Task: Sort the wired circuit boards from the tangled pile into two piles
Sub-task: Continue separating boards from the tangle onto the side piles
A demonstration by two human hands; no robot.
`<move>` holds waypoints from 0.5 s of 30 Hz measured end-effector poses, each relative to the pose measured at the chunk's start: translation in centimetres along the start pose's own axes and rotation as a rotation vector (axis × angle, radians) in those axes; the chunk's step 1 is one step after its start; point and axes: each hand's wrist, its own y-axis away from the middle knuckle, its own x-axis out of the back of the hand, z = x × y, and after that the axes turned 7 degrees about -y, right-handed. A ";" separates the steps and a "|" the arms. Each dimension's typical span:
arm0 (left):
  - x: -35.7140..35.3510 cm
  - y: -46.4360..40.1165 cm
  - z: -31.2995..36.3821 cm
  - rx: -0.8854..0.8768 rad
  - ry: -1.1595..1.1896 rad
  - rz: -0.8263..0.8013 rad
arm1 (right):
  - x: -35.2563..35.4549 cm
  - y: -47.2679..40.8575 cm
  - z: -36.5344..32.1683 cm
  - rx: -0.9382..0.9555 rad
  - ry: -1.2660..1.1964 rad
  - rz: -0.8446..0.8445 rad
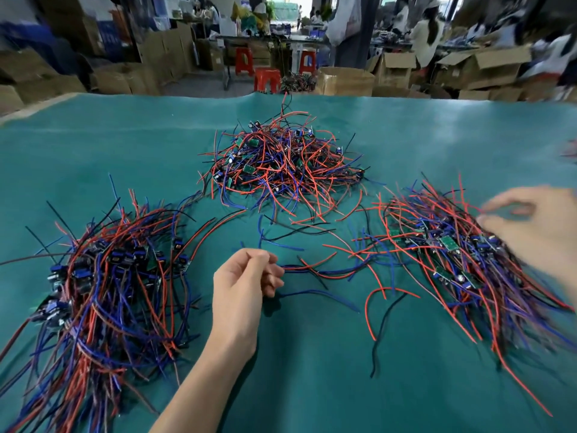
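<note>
The left hand (246, 273) is at the middle of the bench (93, 145), fingers curled with the tips on the ends of loose blue and red wires (315, 270) lying on the green cover; whether it truly pinches them I cannot tell. The right hand (537, 232), blurred, hangs over the right pile (452, 248) near the bench's right edge, fingers spread and relaxed. The left pile (109, 282) lies towards the near left corner, its wires running roughly one way. The tangled pile (281, 160) sits farther off, towards the far edge. Beyond that edge stand cardboard boxes (343, 81) and red stools (267, 79).
</note>
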 end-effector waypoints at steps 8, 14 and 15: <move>-0.3 0.5 -0.3 -0.115 -0.276 -0.110 | -11.5 -4.0 -16.4 0.362 -0.059 -0.520; -0.1 0.4 -0.1 -0.106 -0.271 -0.122 | -20.3 -5.3 -18.4 0.130 -0.117 -0.630; -0.1 0.4 -0.2 -0.106 -0.271 -0.124 | -20.8 -5.4 -18.2 0.088 -0.182 -0.570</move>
